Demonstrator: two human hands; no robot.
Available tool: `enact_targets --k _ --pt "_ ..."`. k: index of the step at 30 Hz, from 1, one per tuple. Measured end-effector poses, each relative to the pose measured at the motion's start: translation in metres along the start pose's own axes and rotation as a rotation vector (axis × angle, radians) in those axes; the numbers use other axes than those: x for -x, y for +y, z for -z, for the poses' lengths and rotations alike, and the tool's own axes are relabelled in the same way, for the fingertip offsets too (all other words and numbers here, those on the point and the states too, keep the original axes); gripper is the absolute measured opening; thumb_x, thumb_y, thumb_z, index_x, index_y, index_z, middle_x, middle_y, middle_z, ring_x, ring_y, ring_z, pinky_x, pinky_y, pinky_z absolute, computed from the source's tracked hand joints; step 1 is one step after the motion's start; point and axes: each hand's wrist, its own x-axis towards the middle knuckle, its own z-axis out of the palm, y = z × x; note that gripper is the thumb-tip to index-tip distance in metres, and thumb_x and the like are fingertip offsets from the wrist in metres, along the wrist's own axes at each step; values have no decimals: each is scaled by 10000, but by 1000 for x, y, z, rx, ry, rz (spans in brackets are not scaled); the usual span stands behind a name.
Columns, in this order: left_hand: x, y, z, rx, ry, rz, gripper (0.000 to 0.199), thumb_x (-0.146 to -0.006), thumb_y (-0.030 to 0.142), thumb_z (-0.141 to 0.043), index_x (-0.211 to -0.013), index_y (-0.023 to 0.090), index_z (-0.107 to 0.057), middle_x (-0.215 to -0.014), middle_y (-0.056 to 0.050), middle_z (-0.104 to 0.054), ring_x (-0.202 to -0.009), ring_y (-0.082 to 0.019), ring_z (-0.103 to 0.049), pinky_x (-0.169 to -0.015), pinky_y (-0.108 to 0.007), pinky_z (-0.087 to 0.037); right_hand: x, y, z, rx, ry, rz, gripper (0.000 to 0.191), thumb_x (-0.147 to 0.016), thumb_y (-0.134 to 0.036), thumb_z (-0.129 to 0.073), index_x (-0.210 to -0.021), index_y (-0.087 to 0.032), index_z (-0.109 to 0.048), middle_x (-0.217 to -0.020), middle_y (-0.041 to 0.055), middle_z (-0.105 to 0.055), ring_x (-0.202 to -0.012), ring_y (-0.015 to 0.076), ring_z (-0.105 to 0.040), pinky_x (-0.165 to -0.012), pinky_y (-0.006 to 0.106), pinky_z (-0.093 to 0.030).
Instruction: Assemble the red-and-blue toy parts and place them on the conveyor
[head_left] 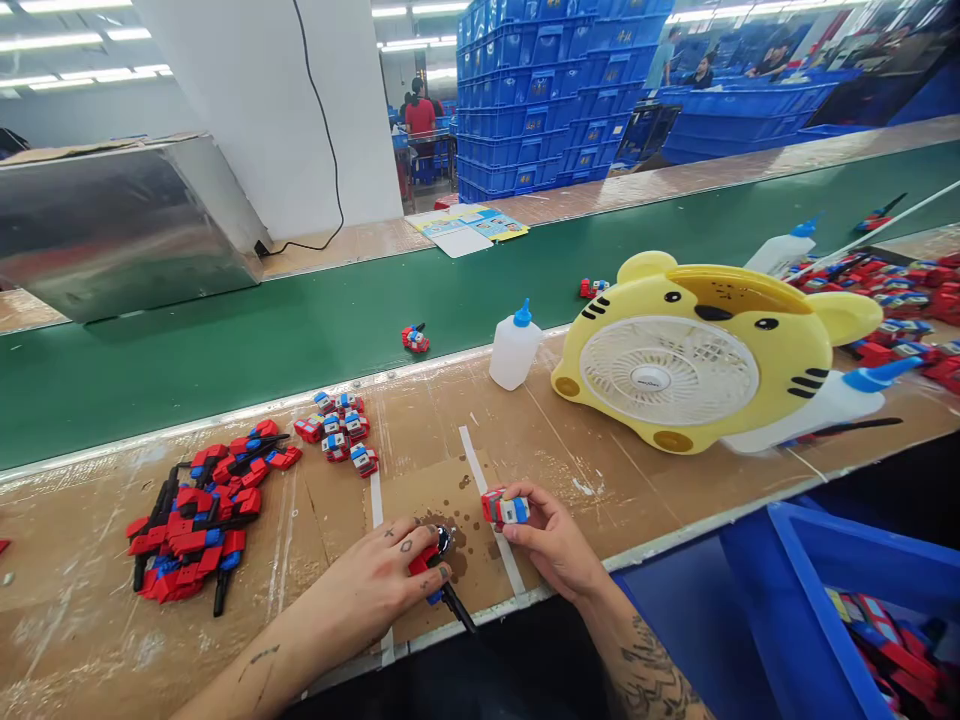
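My left hand [390,575] is closed on a red and blue toy piece with a long black rod [457,607], just above the table. At its fingertips is a small shiny dark round thing [444,541], partly hidden by the fingers. Between thumb and fingers, my right hand [551,540] pinches a small red, white and blue toy block [505,508]. The two pieces are apart. Dark wet spots [469,540] mark the cardboard between the hands. To the left lie a heap of red toy pieces with black rods [199,520] and a cluster of small red, white and blue blocks [337,428].
A white bottle with blue nozzle [515,345] stands by the green conveyor belt [300,320], which carries a few toys [415,338]. A yellow animal-faced fan [675,350] sits at right, beside more bottles and toys. A blue bin [795,600] is lower right.
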Motion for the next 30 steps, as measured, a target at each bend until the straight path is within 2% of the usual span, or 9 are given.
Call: enact_targets --k 2,5,8,11,15,22,25,28,30 --pt "3 -2 0 106 42 39 446 -908 56 -465 -1282 276 -564 -1261 -98 -558 -1084 -260 -537 -933 -383 -480 0 0 -1 -2 -28 15 366 -612 -312 -889 -906 -228 -688 -1046 37 -693 -906 181 -617 -848 329 -474" --pt "7 -8 -6 400 190 175 403 -932 111 -485 -1278 295 -580 -1247 -96 -551 -1119 -231 -543 -951 -342 -473 0 5 -5 13 -46 70 309 -669 -365 -859 -899 -227 -705 -1025 41 -696 -922 182 -619 -856 316 -467" --pt "7 -11 -17 807 438 367 319 -931 233 -585 -1249 258 -601 -1256 -102 -568 -1163 -234 -554 -996 -341 -457 -4 15 -11 11 -43 107 490 -650 -323 -881 -1091 -276 -673 -1039 28 -699 -923 181 -635 -848 306 -471" --pt "2 -8 -28 1223 656 491 370 -889 319 -673 -1238 215 -608 -1235 -110 -614 -1156 -252 -584 -1008 -360 -467 -10 22 -20 11 -43 120 610 -636 -272 -893 -1180 -304 -620 -1085 25 -695 -950 185 -644 -860 306 -483" --pt "-8 -1 -35 1533 732 535 420 -823 340 -754 -1198 193 -636 -1160 -102 -674 -1112 -253 -623 -994 -360 -491 -14 22 -35 80 -60 149 545 -669 -253 -873 -1151 -291 -622 -1049 30 -708 -924 178 -651 -836 295 -504" --pt "-15 -7 -45 1600 789 545 445 -790 335 -781 -1188 179 -654 -1181 -114 -678 -1075 -258 -647 -974 -368 -512 -15 16 -53 332 -143 248 466 -727 -270 -829 -1144 -292 -623 -1108 41 -677 -1008 208 -652 -882 331 -525" --pt "-14 -9 -48 1475 796 565 429 -829 337 -738 -1217 177 -652 -1221 -122 -660 -1107 -265 -634 -1004 -380 -496 -16 12 -55 643 -155 384 425 -773 -269 -790 -1164 -301 -624 -1166 42 -644 -1089 225 -616 -946 359 -503" --pt "-18 -6 -46 1290 812 583 388 -885 322 -665 -1248 190 -635 -1235 -118 -642 -1124 -254 -619 -1007 -373 -494 -18 6 -62 902 -133 516 498 -813 -262 -755 -1267 -315 -557 -1211 49 -636 -1117 229 -602 -970 370 -491" --pt "-27 -2 -42 1210 889 605 453 -829 297 -720 -1257 195 -611 -1229 -112 -634 -1119 -255 -616 -995 -364 -502 -22 5 -72 1014 -100 639 582 -848 -235 -715 -1370 -311 -470 -1238 69 -620 -1120 231 -594 -961 376 -496"
